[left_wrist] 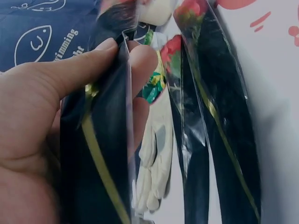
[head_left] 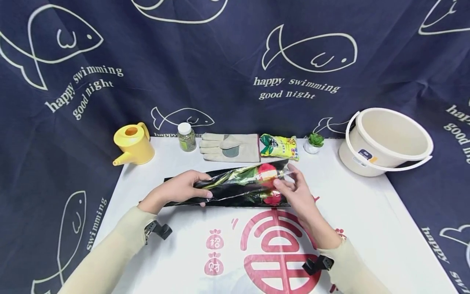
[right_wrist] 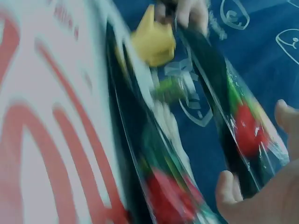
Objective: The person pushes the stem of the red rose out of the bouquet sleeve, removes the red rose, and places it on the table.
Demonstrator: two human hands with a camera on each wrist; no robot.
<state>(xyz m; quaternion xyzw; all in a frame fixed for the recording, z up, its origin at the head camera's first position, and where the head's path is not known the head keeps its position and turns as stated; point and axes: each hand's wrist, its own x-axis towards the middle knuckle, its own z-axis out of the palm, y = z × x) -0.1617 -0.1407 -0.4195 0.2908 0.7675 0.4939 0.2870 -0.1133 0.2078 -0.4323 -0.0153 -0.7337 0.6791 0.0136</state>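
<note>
A red rose in a black and clear sleeve (head_left: 246, 176) is held just above the white table cloth (head_left: 367, 212). My left hand (head_left: 192, 188) grips its stem end, thumb and fingers pinching the sleeve (left_wrist: 107, 140) in the left wrist view. My right hand (head_left: 288, 179) holds the bloom end, with the red flower (right_wrist: 245, 128) between thumb and fingers. More sleeved roses (head_left: 257, 199) lie on the cloth beneath it; they also show in the left wrist view (left_wrist: 219, 116) and the right wrist view (right_wrist: 163, 186).
Along the back edge stand a yellow watering can (head_left: 134, 143), a small bottle (head_left: 186, 136), a pale work glove (head_left: 229, 147), a yellow-green packet (head_left: 280, 147) and a tiny potted plant (head_left: 314, 143). A white bucket (head_left: 385, 141) sits at the back right. Navy fish-print fabric hangs behind.
</note>
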